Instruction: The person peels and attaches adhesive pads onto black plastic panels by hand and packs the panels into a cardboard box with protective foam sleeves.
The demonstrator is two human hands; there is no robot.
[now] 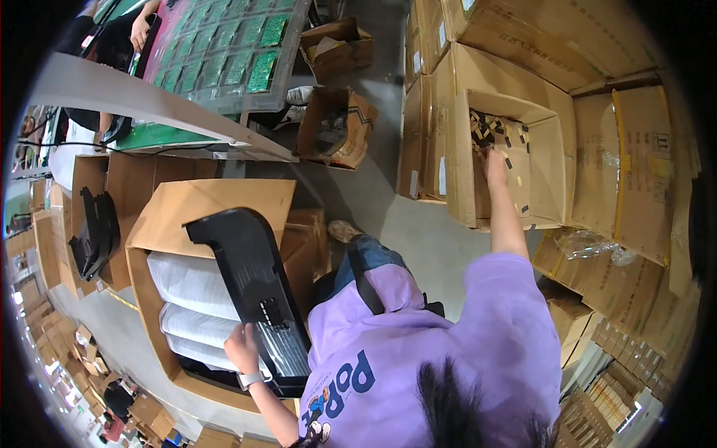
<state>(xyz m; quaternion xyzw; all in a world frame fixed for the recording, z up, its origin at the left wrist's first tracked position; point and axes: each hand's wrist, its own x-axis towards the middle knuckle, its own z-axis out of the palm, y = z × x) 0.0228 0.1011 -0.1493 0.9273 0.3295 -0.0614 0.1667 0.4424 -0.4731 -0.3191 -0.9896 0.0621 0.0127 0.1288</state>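
Note:
My right hand (494, 166) reaches down into an open cardboard box (549, 160) at the right. Its fingers are drawn together at a heap of small black and tan pieces (484, 128); whether one is in them is too small to tell. My left hand (243, 348) is closed at the near left edge of a long black plastic panel (258, 261) with a curved top. The panel lies slanted over an open carton (149, 299). White foam-wrapped items (196, 328) fill that carton beside it. A row of small dark slots or pieces shows on the panel.
Stacked cartons (553, 30) wall in the right side. At the far left, more black plastic parts (97, 231) stand in a carton. A bench holds a clear tray of green circuit boards (261, 71). Another person's hand (140, 33) is there. An open box (336, 131) sits on the floor.

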